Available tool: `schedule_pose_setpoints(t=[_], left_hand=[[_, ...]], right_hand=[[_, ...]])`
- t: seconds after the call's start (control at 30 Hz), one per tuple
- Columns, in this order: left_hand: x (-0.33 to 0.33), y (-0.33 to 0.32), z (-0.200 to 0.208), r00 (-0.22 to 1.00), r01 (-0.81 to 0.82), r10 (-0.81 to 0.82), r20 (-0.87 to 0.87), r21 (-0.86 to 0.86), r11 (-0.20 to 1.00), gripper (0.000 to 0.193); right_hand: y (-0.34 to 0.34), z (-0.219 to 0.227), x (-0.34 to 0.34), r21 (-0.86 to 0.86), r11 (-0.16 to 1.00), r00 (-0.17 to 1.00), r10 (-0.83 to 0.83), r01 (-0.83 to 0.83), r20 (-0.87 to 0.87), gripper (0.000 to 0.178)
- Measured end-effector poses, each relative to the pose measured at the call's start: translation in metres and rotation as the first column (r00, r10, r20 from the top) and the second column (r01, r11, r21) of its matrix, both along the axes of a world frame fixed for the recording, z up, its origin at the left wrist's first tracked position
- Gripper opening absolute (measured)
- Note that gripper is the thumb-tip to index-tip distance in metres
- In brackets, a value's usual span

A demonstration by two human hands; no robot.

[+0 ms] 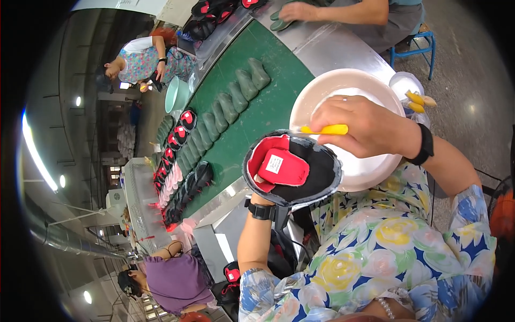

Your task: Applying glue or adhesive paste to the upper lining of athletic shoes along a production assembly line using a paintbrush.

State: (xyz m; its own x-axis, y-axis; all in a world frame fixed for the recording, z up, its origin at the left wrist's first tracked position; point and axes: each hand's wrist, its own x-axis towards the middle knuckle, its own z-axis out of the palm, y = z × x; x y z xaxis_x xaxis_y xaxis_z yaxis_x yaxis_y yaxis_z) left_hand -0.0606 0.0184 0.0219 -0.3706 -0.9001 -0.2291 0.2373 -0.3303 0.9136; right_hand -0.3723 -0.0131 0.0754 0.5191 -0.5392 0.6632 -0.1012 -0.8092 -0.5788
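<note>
A black shoe upper (319,167) with a red lining and a white label inside is tipped so that its opening faces me. My left hand (262,199) supports it from below; the shoe hides most of the fingers. In my right hand (367,124) is a brush with a yellow handle (336,129), pinched between thumb and fingers. Its tip lies at the upper edge of the shoe, where a greyish rim runs round. Directly under my right hand stands a pale pink basin (302,102), white inside.
A green conveyor belt (279,48) carries rows of grey-green shoe pieces (227,107) and black-and-red shoe uppers (188,119). Yellow-handled brushes (416,102) rest in a small container right of the basin. Another person's hand (298,12) works across the metal edge, beside a blue stool (426,48).
</note>
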Motion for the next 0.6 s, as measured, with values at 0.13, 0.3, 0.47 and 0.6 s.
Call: schedule_pose_setpoints(t=[0.13,0.3,0.47,0.6], left_hand=[[-0.001,-0.002,0.001,1.000,0.009,-0.009,0.010,-0.025,1.000,0.037],[0.006,-0.001,0.002,0.999,-0.032,0.033,0.020,-0.058,0.998,0.036],[0.016,0.001,0.001,0.995,-0.065,0.074,0.068,-0.117,0.991,0.034],[0.028,0.000,-0.002,0.967,-0.147,0.191,0.167,-0.247,0.958,0.033]], right_hand=[[-0.003,-0.002,0.009,-0.135,0.991,0.996,-0.005,0.017,0.090,0.020],[0.003,-0.002,-0.011,0.220,0.973,0.981,-0.020,0.063,-0.192,0.022],[-0.003,-0.011,0.000,0.072,0.994,0.993,-0.092,0.087,0.072,0.018],[0.004,-0.013,0.007,0.189,0.976,0.994,-0.109,0.109,-0.010,0.018]])
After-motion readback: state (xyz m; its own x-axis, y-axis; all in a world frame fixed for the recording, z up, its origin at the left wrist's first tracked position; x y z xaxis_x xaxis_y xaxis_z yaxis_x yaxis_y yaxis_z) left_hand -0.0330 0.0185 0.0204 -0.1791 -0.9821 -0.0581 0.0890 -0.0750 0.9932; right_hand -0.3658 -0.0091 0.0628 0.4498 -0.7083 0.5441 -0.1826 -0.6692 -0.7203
